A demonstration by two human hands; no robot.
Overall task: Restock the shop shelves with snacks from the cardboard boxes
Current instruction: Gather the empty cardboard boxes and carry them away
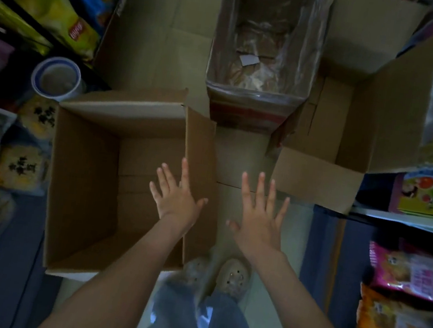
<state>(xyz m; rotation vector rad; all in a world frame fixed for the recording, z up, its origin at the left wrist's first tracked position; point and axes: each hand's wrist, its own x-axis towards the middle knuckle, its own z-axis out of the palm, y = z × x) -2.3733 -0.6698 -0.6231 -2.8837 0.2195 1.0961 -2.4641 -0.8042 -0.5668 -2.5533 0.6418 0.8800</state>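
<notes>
My left hand (177, 200) and right hand (260, 219) are spread flat, holding nothing. The cardboard box (84, 174) at lower left looks empty, though the light is dim. Snack packets (405, 271) already line the frame's edges. My left wrist could snag the upright flap (199, 161) and drag the box. Only the centre floor strip (237, 161) is free.

Dim, narrow aisle with a pale tiled floor (299, 229), dark blue panel (319, 273) at right.

Narrow gap (233, 160) passable between left box (81, 179) and right box (318, 177); upright flap (202, 156) crowding it; lined box (256, 105) blocking ahead.
</notes>
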